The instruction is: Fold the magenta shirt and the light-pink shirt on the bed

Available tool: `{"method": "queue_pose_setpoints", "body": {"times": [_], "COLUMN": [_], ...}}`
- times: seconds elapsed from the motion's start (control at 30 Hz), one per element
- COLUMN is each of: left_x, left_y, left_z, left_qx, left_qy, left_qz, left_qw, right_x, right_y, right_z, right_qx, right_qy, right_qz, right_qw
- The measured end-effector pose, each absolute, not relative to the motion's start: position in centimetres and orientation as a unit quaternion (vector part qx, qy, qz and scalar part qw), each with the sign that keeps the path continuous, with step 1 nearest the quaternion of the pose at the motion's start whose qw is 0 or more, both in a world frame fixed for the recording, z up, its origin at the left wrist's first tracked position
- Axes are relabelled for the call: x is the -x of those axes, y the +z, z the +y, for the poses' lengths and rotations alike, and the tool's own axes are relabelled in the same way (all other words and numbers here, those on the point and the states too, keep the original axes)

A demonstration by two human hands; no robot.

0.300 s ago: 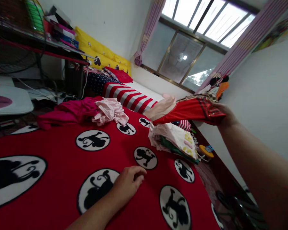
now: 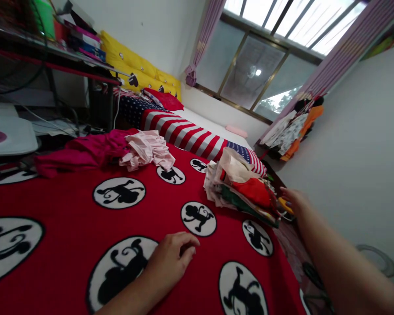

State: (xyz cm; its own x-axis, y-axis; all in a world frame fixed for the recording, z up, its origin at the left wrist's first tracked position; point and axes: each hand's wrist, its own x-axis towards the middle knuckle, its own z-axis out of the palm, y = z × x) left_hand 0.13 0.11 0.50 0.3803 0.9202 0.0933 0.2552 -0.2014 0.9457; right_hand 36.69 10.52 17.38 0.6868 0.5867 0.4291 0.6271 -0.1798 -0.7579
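Red garment (image 2: 254, 191) lowered onto pile (image 2: 213, 188), R hand (image 2: 294, 200) released, just beside, L hand (image 2: 177, 253) empty

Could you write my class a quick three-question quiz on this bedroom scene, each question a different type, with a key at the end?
1. True or false: the left hand is holding a garment above the red blanket.

2. Which lies on top of the folded pile?
A. the green cloth
B. the red-and-beige garment
C. the bright pink cloth

3. Short answer: which hand is nearer the folded pile?

Key:
1. False; no garment is in it.
2. B
3. The right hand
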Motion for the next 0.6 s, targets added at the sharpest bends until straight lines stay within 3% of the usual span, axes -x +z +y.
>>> {"method": "queue_pose_setpoints", "body": {"times": [0.13,0.27,0.37,0.5,0.6], "left_x": [-0.1,0.0,0.1,0.4,0.8], "left_y": [0.6,0.6,0.8,1.3,1.8], "left_z": [0.1,0.1,0.1,0.2,0.1], "left_qx": [-0.693,-0.695,-0.696,-0.715,-0.733], "left_qy": [0.361,0.364,0.367,0.374,0.373], "left_qz": [0.421,0.412,0.405,0.381,0.358], "left_qw": [0.461,0.463,0.465,0.451,0.442], "right_x": [-36.2,-30.1,-22.6,-13.1,-9.7], "right_y": [13.5,10.8,7.9,3.6,1.8], "right_z": [9.5,5.6,0.6,-5.0,-6.5], "right_qx": [0.763,0.689,0.617,0.563,0.541], "right_qy": [-0.023,-0.001,0.166,0.402,0.388], "right_qz": [-0.354,-0.427,-0.472,-0.399,-0.418], "right_qw": [0.540,0.586,0.607,0.601,0.618]}}
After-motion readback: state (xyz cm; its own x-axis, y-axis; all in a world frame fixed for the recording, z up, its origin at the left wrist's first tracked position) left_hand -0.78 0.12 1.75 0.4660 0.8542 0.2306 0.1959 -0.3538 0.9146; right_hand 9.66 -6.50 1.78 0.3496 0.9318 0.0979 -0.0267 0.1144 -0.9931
